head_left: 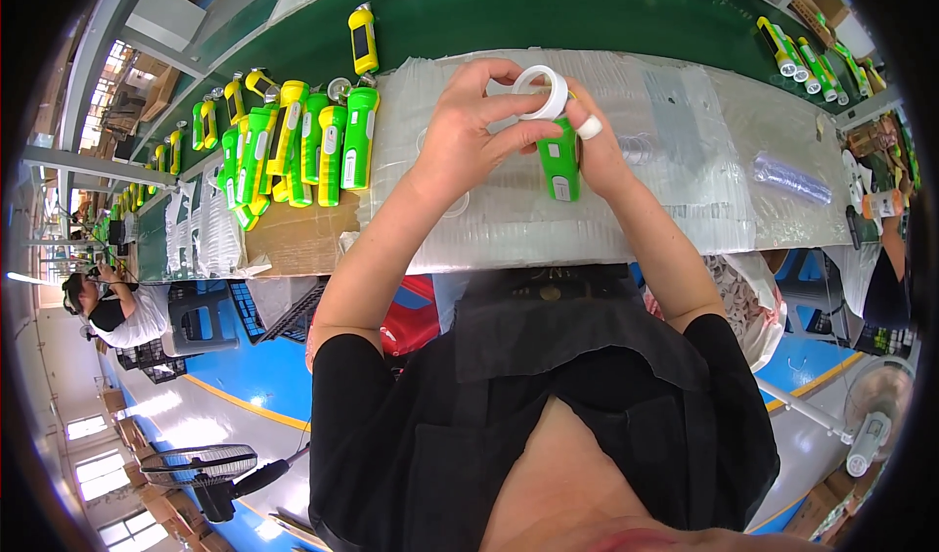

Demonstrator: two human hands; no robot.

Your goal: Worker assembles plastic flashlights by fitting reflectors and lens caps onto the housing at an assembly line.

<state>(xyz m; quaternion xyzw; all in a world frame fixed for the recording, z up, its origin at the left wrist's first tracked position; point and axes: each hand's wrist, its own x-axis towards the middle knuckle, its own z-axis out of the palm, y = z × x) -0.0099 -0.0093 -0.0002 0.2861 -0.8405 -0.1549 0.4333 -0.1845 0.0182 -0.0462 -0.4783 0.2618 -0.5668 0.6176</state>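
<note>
My left hand [471, 127] pinches a white plastic ring [557, 99] between its fingers and thumb. The ring is tilted, right by the upper end of a green flashlight [559, 173]; whether the two touch is hard to make out. Around that flashlight my right hand [600, 151] is closed, with white tape or a cover on one finger. Its far fingers are partly hidden behind the ring. Both hands are above a work surface [499, 234] covered in clear plastic film.
Several green and yellow flashlights [256, 151] lie grouped at the left, and one yellow flashlight [363, 42] lies farther back. More flashlights [802, 63] lie at the far right. A rolled clear plastic piece [790, 179] rests to the right. Other people sit at both sides.
</note>
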